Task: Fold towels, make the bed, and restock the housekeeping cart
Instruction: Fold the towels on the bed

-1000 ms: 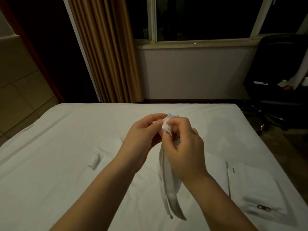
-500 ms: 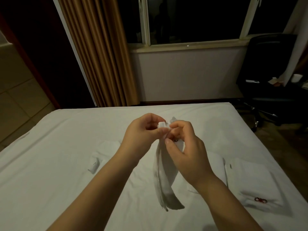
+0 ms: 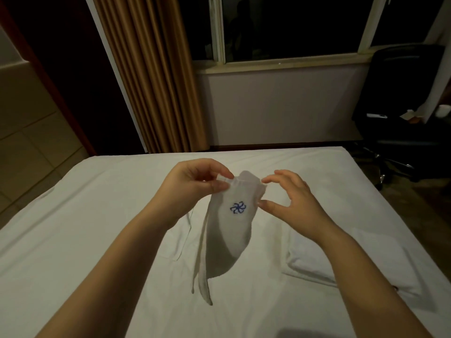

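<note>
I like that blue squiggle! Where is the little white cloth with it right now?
The white cloth hangs mid-view above the bed, pinched at its top corner by the left hand, the open right hand beside it.

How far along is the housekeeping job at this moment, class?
Done: the bed wears a smooth white sheet, and a folded towel lies on it at right. In hand: the left hand pinches a small white cloth with a blue emblem; the right hand is open beside it. Left: folding this cloth; no cart is visible.
</note>
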Demonstrator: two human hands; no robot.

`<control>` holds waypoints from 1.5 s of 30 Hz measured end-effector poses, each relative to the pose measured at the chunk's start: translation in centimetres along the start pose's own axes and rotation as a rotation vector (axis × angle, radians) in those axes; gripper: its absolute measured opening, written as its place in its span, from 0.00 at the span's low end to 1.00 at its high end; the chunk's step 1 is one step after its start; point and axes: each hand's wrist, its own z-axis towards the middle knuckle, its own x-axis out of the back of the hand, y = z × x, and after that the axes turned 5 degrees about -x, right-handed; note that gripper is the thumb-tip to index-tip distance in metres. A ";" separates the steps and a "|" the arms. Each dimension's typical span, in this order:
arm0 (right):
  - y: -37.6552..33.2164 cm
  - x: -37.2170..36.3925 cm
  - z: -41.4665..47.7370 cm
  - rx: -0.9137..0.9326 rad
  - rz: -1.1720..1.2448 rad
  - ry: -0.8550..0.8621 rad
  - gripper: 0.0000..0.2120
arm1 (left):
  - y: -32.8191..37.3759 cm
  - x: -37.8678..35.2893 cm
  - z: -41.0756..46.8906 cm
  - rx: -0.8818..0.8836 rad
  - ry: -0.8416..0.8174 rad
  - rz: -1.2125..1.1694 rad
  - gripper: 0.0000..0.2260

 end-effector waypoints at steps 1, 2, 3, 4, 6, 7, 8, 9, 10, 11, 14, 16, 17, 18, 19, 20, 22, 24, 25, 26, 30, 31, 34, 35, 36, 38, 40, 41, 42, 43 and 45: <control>-0.1 0.0 0.1 0.000 0.005 -0.029 0.16 | -0.1 0.3 -0.1 0.006 -0.010 0.003 0.14; -0.1 0.0 0.2 -0.004 -0.005 -0.064 0.15 | -0.3 0.5 -0.2 0.011 -0.014 0.001 0.14; -0.1 -0.2 0.4 -0.016 -0.024 -0.105 0.14 | -0.5 0.8 -0.3 0.014 -0.013 -0.002 0.13; -0.1 -0.4 0.6 -0.033 -0.044 -0.143 0.13 | -0.7 1.1 -0.3 0.013 -0.007 -0.005 0.13; 0.2 -1.0 0.9 -0.036 -0.068 -0.161 0.12 | -1.0 1.7 -0.4 0.012 -0.001 -0.011 0.13; 0.3 -1.2 1.0 -0.024 -0.065 -0.152 0.10 | -1.1 2.0 -0.4 0.014 0.002 -0.018 0.12; 0.3 -1.3 1.1 -0.014 -0.048 -0.151 0.08 | -1.3 2.4 -0.4 0.017 0.008 -0.027 0.12; 0.3 -1.4 1.2 -0.015 -0.020 -0.161 0.06 | -1.5 2.8 -0.3 0.022 0.017 -0.033 0.12; 0.4 -1.3 1.3 -0.024 0.020 -0.171 0.06 | -1.8 3.2 -0.2 0.025 0.028 -0.030 0.11; 0.4 -1.2 1.3 -0.036 0.070 -0.159 0.08 | -2.1 3.5 -0.1 0.029 0.041 -0.014 0.11; 0.2 -0.9 1.9 0.006 0.183 0.095 0.13 | -3.5 4.3 0.6 0.049 0.096 0.134 0.10; -0.4 -0.9 2.3 0.075 0.146 0.165 0.13 | -4.9 4.4 1.1 0.062 0.135 0.234 0.09; -0.8 -1.1 2.5 0.094 0.104 0.134 0.13 | -5.7 4.4 1.3 0.078 0.147 0.275 0.09; -1.0 -1.3 2.8 0.101 0.052 0.090 0.13 | -6.5 4.5 1.5 0.099 0.157 0.299 0.09; -1.1 -1.4 3.2 0.102 0.003 0.059 0.12 | -7.3 4.6 1.7 0.123 0.164 0.299 0.10; -1.0 -1.5 3.6 0.101 -0.026 0.049 0.11 | -8.0 4.6 1.9 0.144 0.171 0.282 0.10; -0.8 -1.7 4.3 0.103 -0.042 0.068 0.08 | -9.0 4.6 2.3 0.173 0.192 0.250 0.11; -0.3 -2.0 5.2 0.118 -0.044 0.087 0.06 | -9.8 4.6 3.1 0.182 0.212 0.243 0.11; 0.0 -2.1 5.7 0.128 -0.049 0.092 0.05 | -10.3 4.5 3.5 0.184 0.216 0.236 0.11; 0.4 -2.4 6.3 0.135 -0.060 0.094 0.04 | -10.8 4.3 4.1 0.188 0.216 0.227 0.11; 2.5 -3.7 9.5 0.090 -0.120 0.098 0.07 | -13.5 3.6 6.8 0.207 0.172 0.253 0.12; 3.0 -4.0 10.2 0.087 -0.134 0.103 0.08 | -14.1 3.4 7.4 0.211 0.160 0.255 0.12; 4.5 -4.9 11.9 0.097 -0.154 0.113 0.08 | -15.9 2.8 8.7 0.219 0.146 0.259 0.13; 4.8 -5.2 12.2 0.093 -0.157 0.118 0.09 | -16.4 2.6 8.9 0.212 0.148 0.250 0.13; 5.3 -5.4 12.4 0.083 -0.155 0.124 0.11 | -16.9 2.4 9.0 0.202 0.156 0.231 0.12; 6.4 -5.8 12.3 0.070 -0.150 0.131 0.15 | -17.9 1.7 8.5 0.188 0.166 0.179 0.11; 8.0 -6.7 11.5 0.068 -0.170 0.106 0.10 | -19.5 0.7 7.0 0.200 0.148 0.158 0.11; 9.0 -7.3 10.6 0.069 -0.187 0.084 0.08 | -20.7 0.0 5.8 0.214 0.135 0.169 0.12; 10.2 -8.2 9.6 0.066 -0.210 0.053 0.06 | -22.0 -0.7 4.4 0.236 0.120 0.186 0.13; 11.5 -9.2 8.3 0.059 -0.235 0.010 0.05 | -23.5 -1.5 2.7 0.269 0.098 0.198 0.12; 14.2 -11.6 5.2 0.009 -0.259 -0.104 0.06 | -26.3 -3.3 -1.0 0.364 0.031 0.220 0.09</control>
